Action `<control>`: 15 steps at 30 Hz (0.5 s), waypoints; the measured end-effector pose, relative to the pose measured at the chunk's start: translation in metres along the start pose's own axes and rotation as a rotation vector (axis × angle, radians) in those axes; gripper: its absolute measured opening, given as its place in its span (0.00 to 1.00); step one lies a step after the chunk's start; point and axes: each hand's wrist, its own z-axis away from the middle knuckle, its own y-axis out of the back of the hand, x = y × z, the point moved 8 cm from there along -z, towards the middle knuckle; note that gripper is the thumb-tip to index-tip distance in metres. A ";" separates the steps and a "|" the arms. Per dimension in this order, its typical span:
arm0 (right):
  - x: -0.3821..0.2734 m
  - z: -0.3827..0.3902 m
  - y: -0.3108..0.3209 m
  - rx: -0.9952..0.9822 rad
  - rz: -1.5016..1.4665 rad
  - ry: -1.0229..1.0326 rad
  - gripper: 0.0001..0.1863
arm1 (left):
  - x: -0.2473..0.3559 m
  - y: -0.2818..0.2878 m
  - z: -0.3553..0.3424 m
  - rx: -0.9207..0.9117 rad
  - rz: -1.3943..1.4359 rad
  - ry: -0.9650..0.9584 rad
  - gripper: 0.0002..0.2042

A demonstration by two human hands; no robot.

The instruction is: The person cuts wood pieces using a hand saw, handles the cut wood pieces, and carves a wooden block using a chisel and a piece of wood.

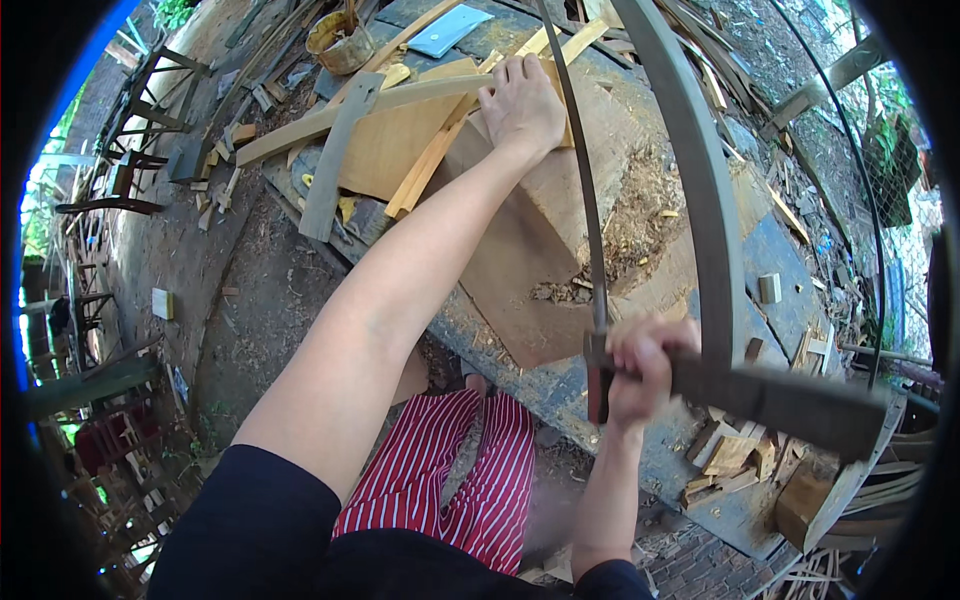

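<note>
My right hand [645, 365] is wrapped round the lower end of a large wooden frame saw [700, 180], where the handle meets the crosspiece. Its long thin blade [588, 200] runs upward past the right side of my left wrist, close to the board. At the far end of a brown wooden board [545, 205], my left hand [522, 105] presses down with its fingers bent over the wood. Whether the blade sits in a cut is hard to make out. Sawdust and chips [640, 220] lie on the wood right of the blade.
Long strips [440, 155] and a grey slat [338, 160] lie left of my hand. A bucket [340, 45] and a light blue flat item [450, 30] are at the back. Offcuts [735, 455] lie at the worktable's near right; dark stools [125, 185] stand far left.
</note>
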 end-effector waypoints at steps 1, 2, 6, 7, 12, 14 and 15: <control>0.003 -0.011 -0.003 0.007 0.012 0.002 0.08 | 0.005 -0.002 0.002 -0.008 0.011 -0.004 0.17; 0.009 -0.022 -0.004 0.025 0.032 -0.016 0.07 | 0.007 -0.003 0.003 -0.032 0.037 -0.003 0.17; 0.012 -0.024 -0.007 0.017 0.047 -0.040 0.07 | 0.001 -0.004 0.003 -0.031 0.075 -0.001 0.17; 0.014 -0.018 -0.006 0.011 0.040 -0.040 0.07 | -0.004 -0.002 0.001 -0.042 0.070 0.008 0.17; -0.005 0.004 0.006 0.007 -0.001 -0.025 0.08 | -0.002 -0.002 -0.003 -0.121 0.028 -0.033 0.18; -0.015 -0.005 0.001 -0.022 0.033 -0.028 0.08 | 0.000 0.000 -0.003 -0.125 0.018 -0.041 0.18; -0.013 -0.011 -0.001 -0.015 0.043 -0.027 0.08 | 0.002 -0.003 0.000 -0.133 0.027 -0.044 0.18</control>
